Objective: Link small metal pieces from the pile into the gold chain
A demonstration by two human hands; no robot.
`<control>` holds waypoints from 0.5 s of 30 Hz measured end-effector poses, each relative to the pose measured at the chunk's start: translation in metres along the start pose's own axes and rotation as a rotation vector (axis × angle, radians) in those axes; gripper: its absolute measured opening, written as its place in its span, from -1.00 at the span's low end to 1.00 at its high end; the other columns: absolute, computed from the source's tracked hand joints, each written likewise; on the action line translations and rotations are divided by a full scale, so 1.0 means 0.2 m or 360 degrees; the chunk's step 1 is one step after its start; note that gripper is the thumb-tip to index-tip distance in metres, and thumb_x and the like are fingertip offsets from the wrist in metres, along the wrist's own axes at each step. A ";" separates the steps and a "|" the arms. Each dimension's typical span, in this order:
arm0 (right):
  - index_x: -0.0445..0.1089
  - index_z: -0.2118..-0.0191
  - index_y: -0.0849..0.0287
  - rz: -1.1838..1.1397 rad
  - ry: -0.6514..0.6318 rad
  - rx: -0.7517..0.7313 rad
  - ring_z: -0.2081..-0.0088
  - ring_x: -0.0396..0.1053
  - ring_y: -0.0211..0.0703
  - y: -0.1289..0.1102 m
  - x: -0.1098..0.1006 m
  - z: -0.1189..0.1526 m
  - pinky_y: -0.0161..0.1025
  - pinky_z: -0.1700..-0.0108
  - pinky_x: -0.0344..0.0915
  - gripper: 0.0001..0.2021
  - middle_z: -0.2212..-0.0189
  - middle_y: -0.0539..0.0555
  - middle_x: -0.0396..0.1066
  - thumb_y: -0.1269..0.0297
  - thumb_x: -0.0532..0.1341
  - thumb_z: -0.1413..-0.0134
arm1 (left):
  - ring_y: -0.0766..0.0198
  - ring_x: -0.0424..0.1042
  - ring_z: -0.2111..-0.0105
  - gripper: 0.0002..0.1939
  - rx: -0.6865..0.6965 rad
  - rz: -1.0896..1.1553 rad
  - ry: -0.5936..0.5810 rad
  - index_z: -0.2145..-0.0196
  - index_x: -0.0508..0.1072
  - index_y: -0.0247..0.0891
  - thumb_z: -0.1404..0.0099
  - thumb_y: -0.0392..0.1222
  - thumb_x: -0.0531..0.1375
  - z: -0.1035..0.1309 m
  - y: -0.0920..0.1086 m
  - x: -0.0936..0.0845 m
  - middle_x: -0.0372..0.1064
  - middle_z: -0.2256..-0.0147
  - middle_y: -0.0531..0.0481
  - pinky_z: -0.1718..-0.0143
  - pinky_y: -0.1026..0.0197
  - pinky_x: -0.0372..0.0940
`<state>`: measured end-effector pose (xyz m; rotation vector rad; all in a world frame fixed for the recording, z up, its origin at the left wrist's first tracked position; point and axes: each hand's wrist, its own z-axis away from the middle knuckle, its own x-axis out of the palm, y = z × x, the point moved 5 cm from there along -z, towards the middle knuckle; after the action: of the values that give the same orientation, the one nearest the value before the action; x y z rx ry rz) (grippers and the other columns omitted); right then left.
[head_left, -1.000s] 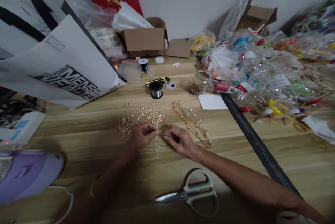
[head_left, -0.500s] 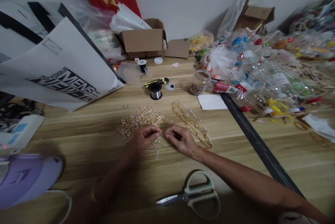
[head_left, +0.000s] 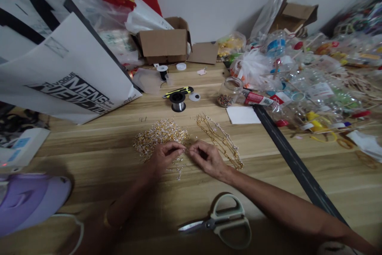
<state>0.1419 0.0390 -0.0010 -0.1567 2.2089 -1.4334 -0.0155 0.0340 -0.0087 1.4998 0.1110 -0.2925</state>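
Observation:
My left hand point(head_left: 166, 157) is closed in a pinch at the near right edge of a pile of gold and silver beads point(head_left: 158, 137). Facing it, fingertips a small gap away, my right hand point(head_left: 207, 158) pinches too. Whatever thin piece lies between the fingertips is too small to make out. Some loose silver pieces point(head_left: 179, 171) lie on the table just below the hands. Beaded chains point(head_left: 222, 143) in gold and silver stretch out beyond my right hand. Scissors point(head_left: 221, 221) with pale handles lie nearer to me, blades pointing left.
Beyond the beads are a wire spool point(head_left: 178, 102), a yellow-black utility knife point(head_left: 179, 92) and a jar of beads point(head_left: 229, 92). Plastic bottles point(head_left: 316, 88) crowd the right. A white bag point(head_left: 74, 72) stands at left, above a purple appliance point(head_left: 36, 203). A cardboard box point(head_left: 163, 44) sits behind.
Both hands stay in nearly the same place, still pinching. The view has shifted very slightly; the things on the table have not moved.

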 end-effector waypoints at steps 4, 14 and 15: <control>0.31 0.40 0.22 -0.0015 -0.0006 0.0028 0.51 0.18 -0.32 0.00 0.00 0.00 -0.39 0.47 0.11 -0.86 0.54 -0.03 0.23 0.32 0.11 -0.16 | 0.25 0.44 0.38 -0.88 0.0013 0.0003 -0.0001 0.41 0.54 -0.29 -0.08 -0.22 0.23 0.00 0.00 0.00 0.51 0.42 -0.02 0.30 0.26 0.30; 0.30 0.41 0.22 -0.0021 -0.0025 0.0038 0.50 0.17 -0.33 0.01 0.00 0.00 -0.39 0.46 0.10 -0.89 0.54 -0.04 0.22 0.38 0.11 -0.14 | 0.26 0.41 0.38 -0.87 0.0060 -0.0036 -0.0021 0.40 0.55 -0.31 -0.10 -0.23 0.22 0.00 0.00 0.00 0.49 0.43 -0.03 0.31 0.27 0.26; 0.30 0.41 0.22 -0.0026 -0.0026 0.0041 0.51 0.17 -0.33 0.02 0.00 0.00 -0.39 0.47 0.10 -0.89 0.54 -0.04 0.22 0.38 0.11 -0.14 | 0.26 0.41 0.38 -0.87 0.0069 -0.0037 -0.0021 0.40 0.55 -0.31 -0.10 -0.23 0.22 0.00 0.00 0.00 0.49 0.42 -0.03 0.31 0.27 0.26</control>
<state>0.1419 0.0398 -0.0041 -0.1773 2.1796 -1.4633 -0.0155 0.0340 -0.0085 1.5401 0.1126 -0.3252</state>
